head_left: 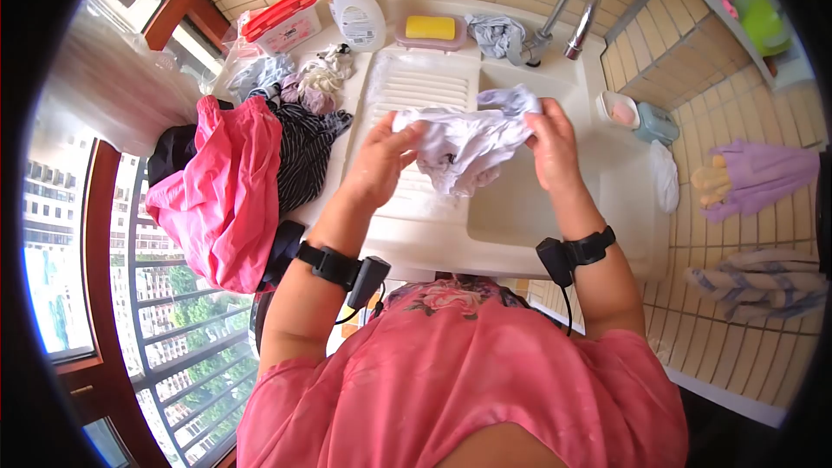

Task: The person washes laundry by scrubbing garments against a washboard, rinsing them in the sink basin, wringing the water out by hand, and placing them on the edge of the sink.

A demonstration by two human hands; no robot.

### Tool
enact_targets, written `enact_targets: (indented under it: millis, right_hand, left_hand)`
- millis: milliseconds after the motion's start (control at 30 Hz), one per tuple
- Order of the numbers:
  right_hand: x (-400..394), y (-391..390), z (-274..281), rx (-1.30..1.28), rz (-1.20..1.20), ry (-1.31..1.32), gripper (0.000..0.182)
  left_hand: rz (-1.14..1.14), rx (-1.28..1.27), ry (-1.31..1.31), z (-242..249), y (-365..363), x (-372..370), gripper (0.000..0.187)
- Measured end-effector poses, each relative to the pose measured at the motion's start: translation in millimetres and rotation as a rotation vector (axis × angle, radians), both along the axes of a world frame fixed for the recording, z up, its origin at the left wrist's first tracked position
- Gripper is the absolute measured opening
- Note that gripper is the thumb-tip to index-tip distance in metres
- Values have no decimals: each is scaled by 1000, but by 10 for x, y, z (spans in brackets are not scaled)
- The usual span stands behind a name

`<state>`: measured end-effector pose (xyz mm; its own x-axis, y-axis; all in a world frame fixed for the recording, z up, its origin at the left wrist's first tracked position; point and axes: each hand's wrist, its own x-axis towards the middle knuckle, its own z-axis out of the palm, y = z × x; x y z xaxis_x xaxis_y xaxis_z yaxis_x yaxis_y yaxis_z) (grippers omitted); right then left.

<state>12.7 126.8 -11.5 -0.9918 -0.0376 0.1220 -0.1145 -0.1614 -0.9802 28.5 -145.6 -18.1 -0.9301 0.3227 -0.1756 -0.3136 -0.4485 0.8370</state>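
A crumpled white cloth with a pale lavender tint [468, 147] hangs between my two hands, above the washboard and the edge of the basin. My left hand [386, 156] pinches its left end between thumb and fingers. At the other end, my right hand [553, 143] grips a bunched corner. Beneath the cloth lies the ridged white washboard [407, 95], wet with some suds on its upper left. To its right is the white sink basin [520, 217], partly covered by the cloth and my right hand.
A pink garment [230, 199] and a black striped garment [308, 152] are heaped at left. Behind stand a red-lidded box [282, 26], a spray bottle [355, 13], yellow soap [431, 28], a grey cloth [498, 35] and the faucet [585, 13]. Gloves and towels hang at right.
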Motion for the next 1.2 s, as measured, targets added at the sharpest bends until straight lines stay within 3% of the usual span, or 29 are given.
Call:
enact_targets:
  millis: [33,67,267,433,500,633,700,767,833,933,1000,1033,1100,1167,1200]
  right_hand:
    - [-1,22,64,-252,-50,-85,23]
    - [-22,61,109,-277,-52,-56,19]
    - [-75,166,539,-255,-115,76,18]
    - [-1,113,1247,-215,-124,193,20]
    - [43,133,1574,-241,-76,327,22]
    - [-82,448,1757,206,-39,275,25]
    - [14,495,1889,86,-116,356,29]
    - [53,662,1845,603,-96,170,31]
    - [115,634,1731,678,-42,102,32]
    - [224,272,1585,818,19,518,31]
    - [237,109,1506,346,96,305,27]
    - [235,169,1535,347,89,306,27]
    - [199,329,1655,65,31,240,24]
    - [236,370,1855,2,1,254,22]
    - [258,376,1966,18,-38,308,22]
  left_hand:
    - [100,34,-12,11,-118,10,31]
    - [148,50,-12,0,-212,0,28]
    - [271,4,77,124,-442,-14,24]
    - [292,-55,264,595,-428,-251,24]
    - [224,-390,428,787,-455,-411,31]
    - [242,-288,599,1214,-168,-605,33]
    - [52,-370,484,1464,-129,-597,37]
    - [9,-438,483,1735,-4,-559,38]
    - [-135,-355,429,1938,212,-469,39]
    - [-212,-338,462,1956,650,-515,41]
    - [-314,-320,480,1997,748,-538,43]
    - [-321,-301,469,2011,751,-557,43]
    - [-331,-274,462,2069,689,-569,43]
    - [-579,-589,792,2148,523,-527,50]
    - [-532,-777,947,2106,496,-578,55]
